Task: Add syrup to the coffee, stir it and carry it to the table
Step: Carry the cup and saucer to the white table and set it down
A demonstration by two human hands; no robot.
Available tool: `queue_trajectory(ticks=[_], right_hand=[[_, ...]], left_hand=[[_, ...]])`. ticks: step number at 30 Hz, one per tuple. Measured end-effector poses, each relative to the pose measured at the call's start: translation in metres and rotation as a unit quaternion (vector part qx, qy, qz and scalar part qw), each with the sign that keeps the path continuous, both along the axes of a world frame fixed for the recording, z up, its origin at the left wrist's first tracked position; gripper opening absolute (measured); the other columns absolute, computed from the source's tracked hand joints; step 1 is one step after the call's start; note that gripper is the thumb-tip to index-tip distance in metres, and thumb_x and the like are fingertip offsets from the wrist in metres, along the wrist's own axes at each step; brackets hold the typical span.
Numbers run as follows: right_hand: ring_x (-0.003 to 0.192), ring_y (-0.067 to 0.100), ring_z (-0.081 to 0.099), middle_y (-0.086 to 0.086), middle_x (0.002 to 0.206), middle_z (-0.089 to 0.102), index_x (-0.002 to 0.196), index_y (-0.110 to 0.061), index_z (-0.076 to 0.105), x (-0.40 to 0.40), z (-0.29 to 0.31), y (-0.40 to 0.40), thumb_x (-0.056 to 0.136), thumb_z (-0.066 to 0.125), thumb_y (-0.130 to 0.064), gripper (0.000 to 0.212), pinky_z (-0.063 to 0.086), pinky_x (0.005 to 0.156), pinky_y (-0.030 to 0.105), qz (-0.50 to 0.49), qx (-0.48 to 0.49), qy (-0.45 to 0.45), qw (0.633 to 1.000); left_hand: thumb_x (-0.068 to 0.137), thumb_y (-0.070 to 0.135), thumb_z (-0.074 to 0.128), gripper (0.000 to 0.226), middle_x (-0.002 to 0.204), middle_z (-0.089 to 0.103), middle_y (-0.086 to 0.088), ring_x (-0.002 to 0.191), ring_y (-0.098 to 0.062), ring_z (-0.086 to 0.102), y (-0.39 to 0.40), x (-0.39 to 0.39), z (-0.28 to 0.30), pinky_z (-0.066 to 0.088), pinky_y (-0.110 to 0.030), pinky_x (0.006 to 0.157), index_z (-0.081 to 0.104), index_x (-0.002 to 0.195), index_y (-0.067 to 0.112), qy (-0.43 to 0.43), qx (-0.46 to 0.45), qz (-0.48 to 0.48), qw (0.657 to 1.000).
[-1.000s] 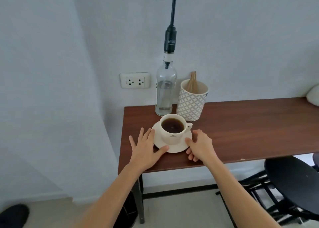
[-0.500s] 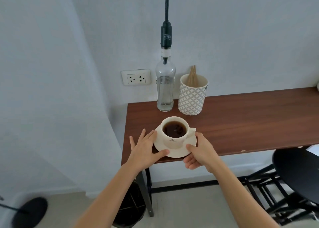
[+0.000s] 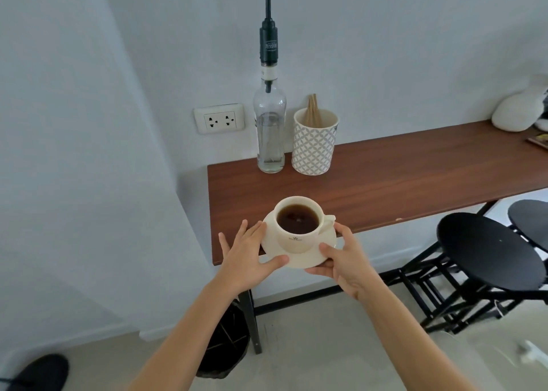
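Note:
A cream cup of dark coffee (image 3: 297, 221) stands on a cream saucer (image 3: 305, 258), held in the air over the front edge of the brown wooden counter (image 3: 385, 180). My left hand (image 3: 247, 260) grips the saucer's left rim, thumb on top. My right hand (image 3: 345, 257) grips its right rim, fingers underneath. At the back of the counter stands a clear syrup bottle (image 3: 269, 130) with a tall black pump. Beside it, a patterned holder (image 3: 315, 143) contains wooden stir sticks (image 3: 312, 110).
Black round stools (image 3: 489, 251) stand to the right under the counter. A dark bin (image 3: 225, 343) sits by the counter's left leg. A wall socket (image 3: 219, 119) is left of the bottle. A white object (image 3: 517, 109) lies at the counter's far right.
Both hands closed on the saucer's rim, lifted it with the cup off the counter and drew it toward me, past the front edge. The view has backed away from the counter.

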State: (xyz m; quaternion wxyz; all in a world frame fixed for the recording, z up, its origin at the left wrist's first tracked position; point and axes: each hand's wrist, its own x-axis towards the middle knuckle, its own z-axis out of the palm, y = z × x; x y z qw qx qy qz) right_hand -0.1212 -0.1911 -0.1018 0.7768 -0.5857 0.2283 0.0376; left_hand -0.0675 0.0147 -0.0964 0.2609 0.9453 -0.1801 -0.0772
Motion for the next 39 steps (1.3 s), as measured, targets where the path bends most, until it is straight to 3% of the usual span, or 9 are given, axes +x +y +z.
queue_trajectory(ticks=[6, 10, 12, 14, 18, 25, 28, 32, 39], right_hand=[[0.085, 0.037, 0.076, 0.021, 0.125, 0.059, 0.130, -0.028, 0.047, -0.013, 0.005, 0.001, 0.099, 0.054, 0.003, 0.045, 0.064, 0.059, 0.043, 0.023, -0.007, -0.003, 1.000], [0.077, 0.033, 0.078, 0.021, 0.125, 0.059, 0.124, -0.030, 0.050, -0.019, 0.013, 0.001, 0.099, 0.054, 0.004, 0.043, 0.063, 0.057, 0.042, 0.070, -0.004, -0.018, 0.997], [0.077, 0.031, 0.079, 0.019, 0.126, 0.060, 0.124, -0.030, 0.051, -0.023, 0.019, 0.001, 0.098, 0.056, 0.004, 0.043, 0.064, 0.057, 0.042, 0.105, -0.009, -0.024, 0.994], [0.076, 0.030, 0.079, 0.020, 0.126, 0.060, 0.129, -0.028, 0.049, -0.029, 0.025, 0.001, 0.097, 0.056, 0.004, 0.046, 0.064, 0.058, 0.043, 0.142, -0.017, -0.027, 0.989], [0.068, 0.029, 0.079, 0.022, 0.122, 0.061, 0.129, -0.027, 0.046, -0.046, 0.037, 0.008, 0.099, 0.053, 0.006, 0.045, 0.063, 0.052, 0.039, 0.224, -0.009, -0.025, 0.974], [0.066, 0.029, 0.079, 0.020, 0.120, 0.062, 0.133, -0.026, 0.046, -0.098, 0.048, 0.044, 0.100, 0.049, 0.007, 0.047, 0.063, 0.050, 0.037, 0.365, -0.016, -0.039, 0.930], [0.069, 0.031, 0.079, 0.020, 0.119, 0.062, 0.135, -0.027, 0.046, -0.129, 0.051, 0.069, 0.099, 0.051, 0.007, 0.049, 0.063, 0.050, 0.038, 0.418, -0.002, -0.028, 0.908], [0.071, 0.032, 0.079, 0.022, 0.114, 0.064, 0.127, -0.032, 0.046, -0.181, 0.055, 0.107, 0.100, 0.052, 0.005, 0.046, 0.063, 0.052, 0.038, 0.489, 0.008, -0.030, 0.872], [0.064, 0.029, 0.077, 0.026, 0.120, 0.063, 0.139, -0.024, 0.043, -0.301, 0.054, 0.179, 0.100, 0.049, 0.007, 0.050, 0.064, 0.051, 0.037, 0.587, 0.006, -0.039, 0.809]], left_hand=[[0.093, 0.054, 0.063, 0.080, 0.166, 0.029, 0.006, 0.158, -0.026, 0.005, 0.007, -0.033, 0.012, -0.010, -0.065, 0.119, 0.026, 0.159, 0.026, 0.024, -0.066, 0.046, 0.996], [0.095, 0.034, 0.069, 0.075, 0.161, 0.040, 0.006, 0.148, -0.020, 0.037, 0.014, -0.056, 0.019, 0.026, -0.044, 0.122, 0.029, 0.158, 0.025, 0.040, -0.188, 0.097, 0.977], [0.095, 0.026, 0.071, 0.073, 0.152, 0.050, 0.008, 0.126, -0.012, 0.057, 0.016, -0.072, 0.025, 0.045, -0.022, 0.101, 0.033, 0.156, 0.029, 0.079, -0.256, 0.128, 0.955], [0.094, 0.019, 0.073, 0.066, 0.137, 0.060, 0.006, 0.109, -0.015, 0.067, 0.016, -0.093, 0.029, 0.056, -0.016, 0.077, 0.041, 0.149, 0.036, 0.109, -0.317, 0.154, 0.929], [0.090, 0.010, 0.076, 0.056, 0.123, 0.067, -0.010, 0.102, -0.028, 0.074, 0.018, -0.144, 0.033, 0.066, -0.033, 0.074, 0.053, 0.134, 0.037, 0.116, -0.411, 0.233, 0.874], [0.089, 0.001, 0.074, 0.074, 0.123, 0.067, -0.015, 0.099, -0.027, 0.074, 0.034, -0.254, 0.034, 0.063, -0.027, 0.071, 0.038, 0.150, 0.025, 0.083, -0.471, 0.370, 0.797], [0.089, -0.001, 0.075, 0.075, 0.125, 0.068, -0.021, 0.103, -0.033, 0.074, 0.049, -0.307, 0.033, 0.063, -0.028, 0.071, 0.040, 0.153, 0.016, 0.058, -0.473, 0.410, 0.778], [0.088, -0.003, 0.074, 0.068, 0.117, 0.072, -0.019, 0.087, -0.021, 0.078, 0.067, -0.385, 0.037, 0.063, -0.025, 0.067, 0.049, 0.146, 0.022, 0.008, -0.474, 0.459, 0.751], [0.089, -0.008, 0.072, 0.077, 0.127, 0.066, -0.027, 0.105, -0.045, 0.072, 0.099, -0.538, 0.039, 0.060, -0.052, 0.091, 0.037, 0.155, 0.012, -0.050, -0.472, 0.555, 0.683]])
